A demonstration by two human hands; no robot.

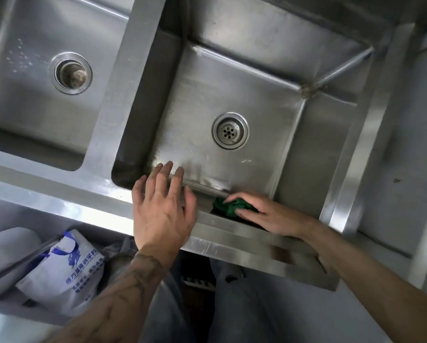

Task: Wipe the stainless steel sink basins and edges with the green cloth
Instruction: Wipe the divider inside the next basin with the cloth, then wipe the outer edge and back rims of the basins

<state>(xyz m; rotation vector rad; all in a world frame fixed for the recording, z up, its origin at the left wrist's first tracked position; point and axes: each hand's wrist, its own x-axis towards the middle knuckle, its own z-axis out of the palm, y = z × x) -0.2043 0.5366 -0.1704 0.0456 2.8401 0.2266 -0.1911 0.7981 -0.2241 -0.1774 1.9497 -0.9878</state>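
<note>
- Against the near wall of the right basin (232,95), nearer than its drain (230,131), the right hand (267,215) pinches the bunched green cloth (228,206).
- Left hand (161,206) rests spread on the near edge, holding nothing.
- Cloth looks soft and light; best gripped as a wad.

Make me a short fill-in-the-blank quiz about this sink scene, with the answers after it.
1. The green cloth is under the ___ hand.
2. The left hand is spread open on the sink's near ___.
3. The strainer drain is in the ___ basin.
Answers: right; edge; right
</note>
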